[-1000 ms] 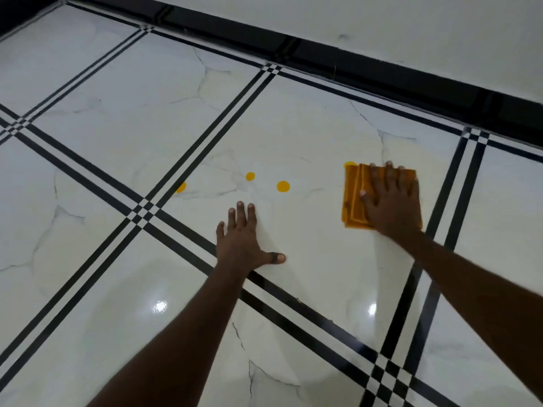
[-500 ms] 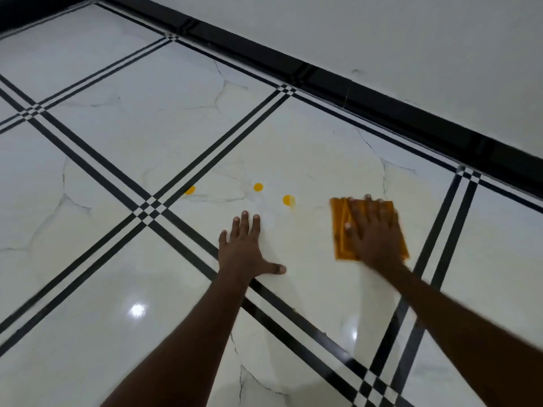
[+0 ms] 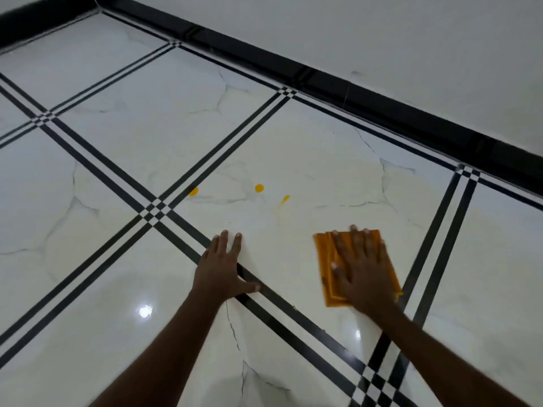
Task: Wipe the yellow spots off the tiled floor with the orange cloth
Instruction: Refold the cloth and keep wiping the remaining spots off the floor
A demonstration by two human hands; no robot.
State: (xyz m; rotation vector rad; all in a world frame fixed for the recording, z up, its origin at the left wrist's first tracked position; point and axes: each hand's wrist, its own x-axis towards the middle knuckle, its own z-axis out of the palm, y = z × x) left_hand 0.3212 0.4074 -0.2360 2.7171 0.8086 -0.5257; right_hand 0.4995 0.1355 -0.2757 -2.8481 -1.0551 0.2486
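My right hand, fingers spread, presses the orange cloth flat; my left hand lies splayed beside it. Beyond the cloth, the smeared yellow spot could streak wider under a dirty fold.

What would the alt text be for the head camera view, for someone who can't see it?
A person's right hand presses a folded orange cloth flat on a glossy white tiled floor while the left hand braces beside it. Beyond the hands lie two round yellow spots and one smeared spot.

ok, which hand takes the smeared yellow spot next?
Right hand: flat on the orange cloth, just short of the smeared spot. Left hand is bare, braced on the floor.
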